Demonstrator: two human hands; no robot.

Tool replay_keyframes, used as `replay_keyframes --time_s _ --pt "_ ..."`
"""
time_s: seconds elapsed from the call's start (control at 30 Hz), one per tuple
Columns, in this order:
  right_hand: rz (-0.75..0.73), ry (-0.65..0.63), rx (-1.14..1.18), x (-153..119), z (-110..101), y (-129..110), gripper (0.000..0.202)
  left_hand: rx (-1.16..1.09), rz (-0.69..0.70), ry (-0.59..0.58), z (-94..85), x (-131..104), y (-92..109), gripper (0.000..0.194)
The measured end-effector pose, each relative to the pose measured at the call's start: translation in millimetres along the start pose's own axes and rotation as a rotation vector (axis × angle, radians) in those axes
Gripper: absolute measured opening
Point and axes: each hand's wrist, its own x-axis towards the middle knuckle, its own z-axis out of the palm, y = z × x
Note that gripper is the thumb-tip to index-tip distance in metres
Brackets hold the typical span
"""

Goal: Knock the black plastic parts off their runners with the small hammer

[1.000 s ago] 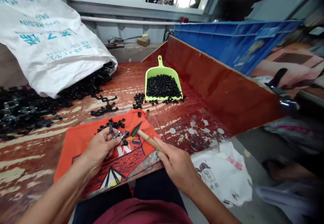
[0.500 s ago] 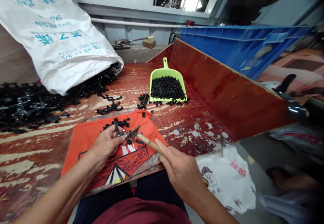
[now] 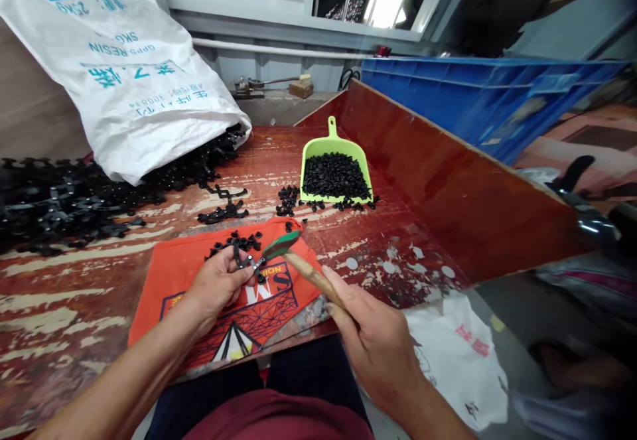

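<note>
My left hand (image 3: 221, 285) pinches a black plastic sprue (image 3: 251, 262) with small parts on it, above an orange cloth (image 3: 172, 264). Closed around the wooden handle of a small hammer (image 3: 309, 273) is my right hand (image 3: 371, 327). The hammer's head is green and elongated, raised just right of the sprue. Small loose black parts (image 3: 239, 241) lie on the cloth behind my left hand. Farther back, a light green dustpan (image 3: 332, 140) holds a heap of small black parts, some spilled at its front edge.
A white woven sack (image 3: 144, 95) spills a pile of black sprues (image 3: 64, 208) on the left of the worn red table (image 3: 60, 294). A red board (image 3: 462, 188) walls the right side, with a blue crate (image 3: 448, 95) behind it. A white bag (image 3: 462, 360) lies low at right.
The hammer head has lifted and turned, showing its green face. My right hand has moved slightly right and down. My left hand still holds the sprue, and the whole view has shifted a little.
</note>
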Motion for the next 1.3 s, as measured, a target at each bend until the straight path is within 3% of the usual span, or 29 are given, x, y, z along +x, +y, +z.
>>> replay_keyframes --time_s 0.13,0.3,0.43,0.6,0.67,0.8,0.97,1.13,1.3 --pt "-0.040 -0.107 -0.109 3 5 -2 0.043 0.009 0.000 0.008 0.7 -1 3 0.042" --pt "-0.027 -0.023 -0.087 -1 10 -4 0.047 0.006 -0.010 0.030 2.1 -3 6 0.044" --pt "-0.039 -0.186 -0.085 -5 13 -3 0.048 0.010 0.007 0.043 1.6 -2 4 0.043" --pt "0.023 0.134 -0.001 1 1 2 0.051 0.018 0.002 0.011 -0.7 -1 1 0.043" --pt "-0.021 0.093 -0.014 1 3 1 0.049 0.017 0.010 -0.002 -0.4 -1 2 0.042" --pt "-0.042 -0.136 -0.031 -2 16 -5 0.046 -0.002 0.026 0.015 0.7 -2 3 0.041" --pt "0.007 0.022 -0.008 -2 14 -7 0.047 0.025 0.007 -0.012 -0.7 -3 3 0.042" --pt "-0.020 -0.109 -0.105 -2 14 -1 0.046 0.035 -0.007 -0.002 0.2 -3 7 0.047" --pt "0.050 -0.028 -0.021 5 -3 10 0.048 0.013 0.023 -0.021 0.4 -5 6 0.047"
